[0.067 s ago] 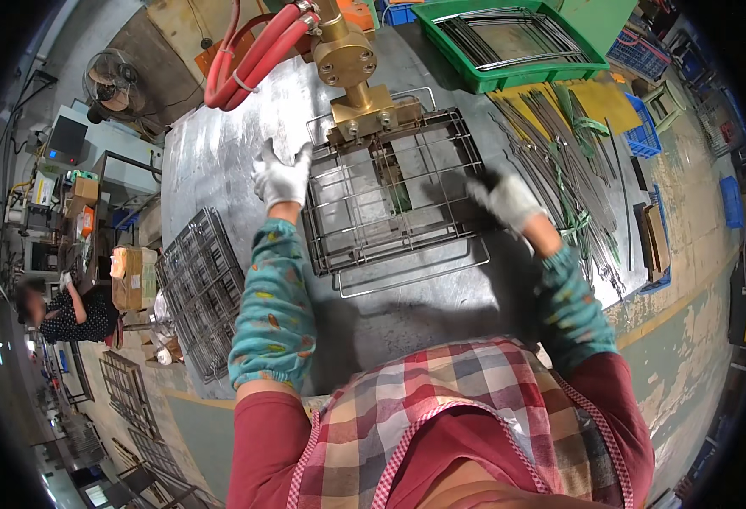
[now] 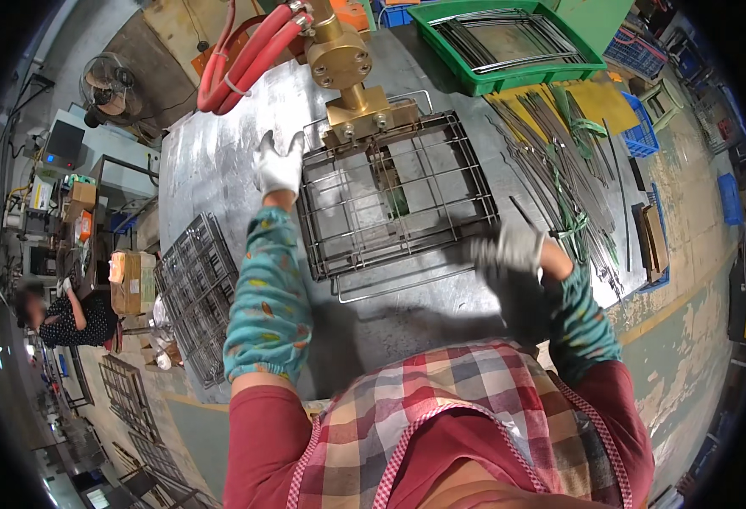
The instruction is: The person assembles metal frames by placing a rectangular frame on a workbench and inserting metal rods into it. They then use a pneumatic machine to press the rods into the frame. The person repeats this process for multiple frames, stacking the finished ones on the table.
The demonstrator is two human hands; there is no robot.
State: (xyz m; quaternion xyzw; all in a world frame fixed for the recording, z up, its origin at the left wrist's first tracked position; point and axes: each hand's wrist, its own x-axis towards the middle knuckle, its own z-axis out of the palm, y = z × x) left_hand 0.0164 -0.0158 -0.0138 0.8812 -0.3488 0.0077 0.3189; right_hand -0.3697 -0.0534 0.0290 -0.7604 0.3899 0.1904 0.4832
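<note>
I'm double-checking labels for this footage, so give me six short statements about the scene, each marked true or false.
1. The brass-coloured machine head is at the far side of the wire rack. True.
2. Both hands are bare. False: the left hand and the right hand are gloved.
3. The left hand is clenched into a fist. False: it is spread open.
4. The green tray holds wire frames. True.
5. The hoses by the machine head are red. True.
6. The loose metal rods lie to the left of the wire rack. False: the metal rods lie to its right.
</note>
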